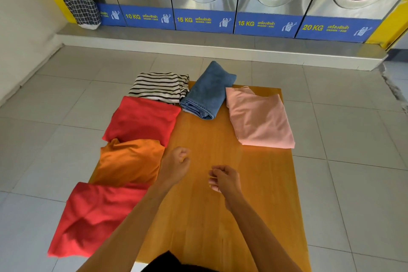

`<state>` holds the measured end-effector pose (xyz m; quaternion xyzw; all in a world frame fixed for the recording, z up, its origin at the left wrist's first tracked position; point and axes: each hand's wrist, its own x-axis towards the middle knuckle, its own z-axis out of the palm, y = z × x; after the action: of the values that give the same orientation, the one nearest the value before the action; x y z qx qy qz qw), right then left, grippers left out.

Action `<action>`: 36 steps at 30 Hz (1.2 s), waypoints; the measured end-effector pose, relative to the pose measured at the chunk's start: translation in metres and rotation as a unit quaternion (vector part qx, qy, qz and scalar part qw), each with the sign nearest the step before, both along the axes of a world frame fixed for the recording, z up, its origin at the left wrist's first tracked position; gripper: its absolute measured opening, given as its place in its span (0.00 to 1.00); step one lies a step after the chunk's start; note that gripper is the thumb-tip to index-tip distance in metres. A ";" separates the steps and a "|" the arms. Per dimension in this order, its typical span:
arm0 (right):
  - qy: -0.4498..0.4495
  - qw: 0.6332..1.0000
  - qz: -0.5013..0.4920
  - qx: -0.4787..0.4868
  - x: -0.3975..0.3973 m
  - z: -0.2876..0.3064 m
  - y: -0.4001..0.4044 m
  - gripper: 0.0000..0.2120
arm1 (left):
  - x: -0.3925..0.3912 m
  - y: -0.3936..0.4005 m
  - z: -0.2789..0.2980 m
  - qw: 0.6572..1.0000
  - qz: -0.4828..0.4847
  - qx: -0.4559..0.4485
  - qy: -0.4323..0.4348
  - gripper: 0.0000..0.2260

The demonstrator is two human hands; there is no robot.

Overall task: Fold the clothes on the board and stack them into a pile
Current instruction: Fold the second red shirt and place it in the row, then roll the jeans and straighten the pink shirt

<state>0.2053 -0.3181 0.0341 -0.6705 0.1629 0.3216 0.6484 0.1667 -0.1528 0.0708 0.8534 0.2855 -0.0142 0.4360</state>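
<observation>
1. Stacking looks like the step in hand: six folded pieces lie apart on the worktop [220, 183], none piled on another, though neighbours in the left row overlap at their edges.
2. Down the left edge run the striped top [159, 86], a red shirt [141, 120], the orange shirt [130, 162] and the near red shirt [97, 216], which hangs partly off the edge. The jeans [207, 93] sit at the far middle, the pink shirt [260, 117] at the right.
3. Both hands hover over the bare middle, holding nothing. The left hand [176, 165] is curled into a loose fist just beside the orange shirt; the right hand [225, 179] has its fingers bent in toward the thumb. So each grip is pressed together on nothing, not spread.
4. My advice: pick a base first. The pink shirt lies flat and wide, or the clear centre would serve.
5. Slide flat palms under each fold and lift from both sides, so the fold does not fall open.
6. Start with the orange shirt, nearest the left hand; free its edge from the red ones around it before lifting.
7. Put the jeans low in the pile; they look thick and rolled, and could tip thinner pieces.
8. Line up the edges at each layer.
</observation>
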 end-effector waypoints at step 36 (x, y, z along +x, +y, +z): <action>-0.263 0.748 0.200 -0.575 0.190 -0.065 0.035 0.35 | 0.237 0.074 -0.072 0.907 0.217 -0.361 0.031 0.24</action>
<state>0.3954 -0.2836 -0.0313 -0.9919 0.0023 0.1002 0.0780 0.4042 -0.0790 -0.0008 0.5539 0.4526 -0.0472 0.6973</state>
